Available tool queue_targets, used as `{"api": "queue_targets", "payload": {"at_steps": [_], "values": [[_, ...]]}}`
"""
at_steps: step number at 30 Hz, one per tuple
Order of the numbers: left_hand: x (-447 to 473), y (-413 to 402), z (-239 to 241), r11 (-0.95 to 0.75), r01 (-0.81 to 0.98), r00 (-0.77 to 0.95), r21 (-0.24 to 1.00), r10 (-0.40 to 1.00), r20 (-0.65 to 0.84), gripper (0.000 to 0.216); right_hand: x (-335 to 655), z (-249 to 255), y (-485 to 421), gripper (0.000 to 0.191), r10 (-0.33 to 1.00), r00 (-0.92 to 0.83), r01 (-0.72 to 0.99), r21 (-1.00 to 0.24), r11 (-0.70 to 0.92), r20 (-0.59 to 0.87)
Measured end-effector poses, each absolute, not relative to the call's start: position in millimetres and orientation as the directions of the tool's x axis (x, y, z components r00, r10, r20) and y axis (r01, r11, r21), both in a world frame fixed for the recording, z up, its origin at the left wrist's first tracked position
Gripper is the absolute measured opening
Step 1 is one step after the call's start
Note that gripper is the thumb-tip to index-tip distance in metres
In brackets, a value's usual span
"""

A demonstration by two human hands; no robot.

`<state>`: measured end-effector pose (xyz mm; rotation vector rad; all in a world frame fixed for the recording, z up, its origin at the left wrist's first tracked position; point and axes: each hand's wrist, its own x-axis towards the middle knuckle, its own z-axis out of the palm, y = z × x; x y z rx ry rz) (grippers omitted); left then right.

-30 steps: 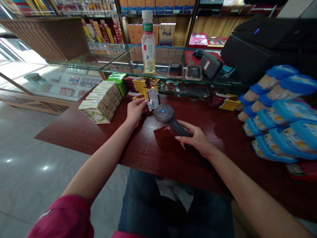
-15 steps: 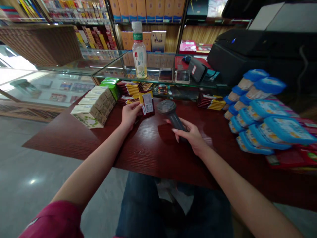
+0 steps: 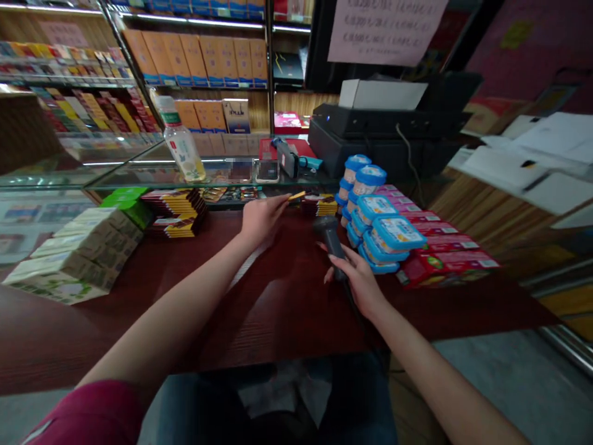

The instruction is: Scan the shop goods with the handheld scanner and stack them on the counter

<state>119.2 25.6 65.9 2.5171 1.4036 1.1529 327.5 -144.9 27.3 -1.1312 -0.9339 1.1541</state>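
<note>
My left hand (image 3: pixel 259 219) is stretched out over the dark red wooden counter (image 3: pixel 259 309) and pinches a thin yellow and red pack (image 3: pixel 296 196) by its edge, held flat near a small stack of the same packs (image 3: pixel 320 205). My right hand (image 3: pixel 354 281) is wrapped round the handle of a grey handheld barcode scanner (image 3: pixel 328 235), whose head points away from me toward the blue-lidded tubs.
White cartons (image 3: pixel 78 253) and green boxes (image 3: pixel 127 203) lie at the left, beside a taller pack stack (image 3: pixel 178 211). Blue-lidded tubs (image 3: pixel 375 225) and red packets (image 3: pixel 445 262) crowd the right. A bottle (image 3: pixel 180 141) stands on the glass shelf (image 3: pixel 139 176); a black printer (image 3: pixel 370 133) is behind.
My view has swung to the right. My left hand has carried the pack rightward and turned it flat, toward the small stack. My right hand has lowered the scanner, still gripping it.
</note>
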Motion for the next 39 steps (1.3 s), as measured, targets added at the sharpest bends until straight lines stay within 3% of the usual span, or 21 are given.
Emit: {"api": "queue_targets", "payload": {"at_steps": [5, 9, 18, 24, 30, 34, 39], "values": [[195.1, 49.9, 72.2, -0.734, 0.665, 0.612, 0.139, 0.642, 0.463, 0.038, 339.3, 19.0, -161.5, 0.055, 0.985, 0.171, -0.225, -0.974, 0.035, -0.004], [227.1, 53.3, 67.7, -0.703, 0.710, 0.636, 0.042, 0.665, 0.392, 0.038, 342.1, 20.0, -164.3, 0.049, 0.983, 0.182, -0.263, -0.964, 0.046, -0.002], [245.9, 57.1, 55.4, -0.671, 0.736, 0.603, 0.088, 0.709, 0.365, 0.041, 342.7, 19.3, -162.7, 0.047, 0.980, 0.198, -0.245, -0.969, 0.038, -0.012], [187.8, 55.7, 42.1, -0.823, 0.556, 0.672, 0.117, 0.527, 0.520, 0.057, 339.3, 26.3, -163.5, 0.048, 0.990, 0.137, -0.210, -0.977, 0.024, -0.005], [38.1, 27.5, 24.3, -0.788, 0.576, 0.525, 0.217, 0.560, 0.641, 0.054, 302.8, 39.4, -146.4, 0.048, 0.997, -0.076, -0.244, -0.970, -0.014, 0.005], [-60.3, 10.7, 16.6, -0.660, 0.690, 0.274, 0.296, 0.617, 0.738, 0.056, 254.7, 49.9, -122.4, 0.050, 0.957, -0.290, -0.322, -0.939, -0.123, -0.026], [-134.4, 12.1, 3.4, -0.415, 0.826, 0.091, 0.381, 0.766, 0.636, 0.068, 202.3, 48.0, -91.0, 0.058, 0.871, -0.486, -0.265, -0.937, -0.227, -0.073]]}}
